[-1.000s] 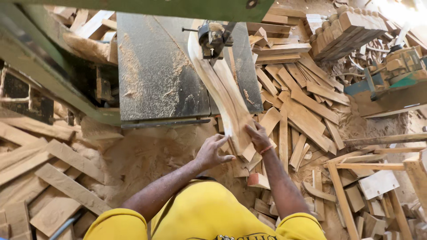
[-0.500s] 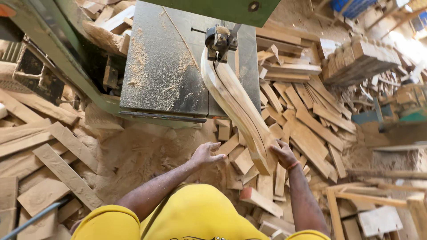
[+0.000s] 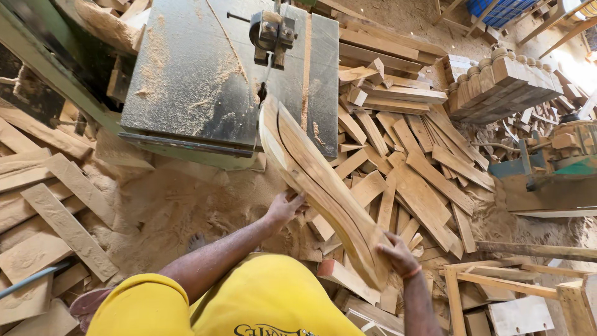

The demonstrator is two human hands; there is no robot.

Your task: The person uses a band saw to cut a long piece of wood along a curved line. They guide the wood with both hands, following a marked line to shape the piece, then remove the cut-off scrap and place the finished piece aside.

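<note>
Seen from the head camera, a person in a yellow shirt guided a long curved wooden blank point(image 3: 323, 186) at a band saw, its far tip lying at the blade point(image 3: 266, 74) on the sawdust-strewn steel table point(image 3: 186, 74) while its near end reached back toward the body. The left hand point(image 3: 285, 208) was cupped against the blank's left edge midway along, fingers curled under it; the right hand point(image 3: 395, 254) gripped the near end, thumb on top and fingers wrapped beneath. Compared with half a second and a second earlier, the blank had drawn back toward the person, with more of its length off the table and both hands nearer the body, suggesting the curved pencil line was being worked in short passes. Offcuts point(image 3: 404, 162) lay heaped to the right, turned posts point(image 3: 504, 81) stacked beyond.
</note>
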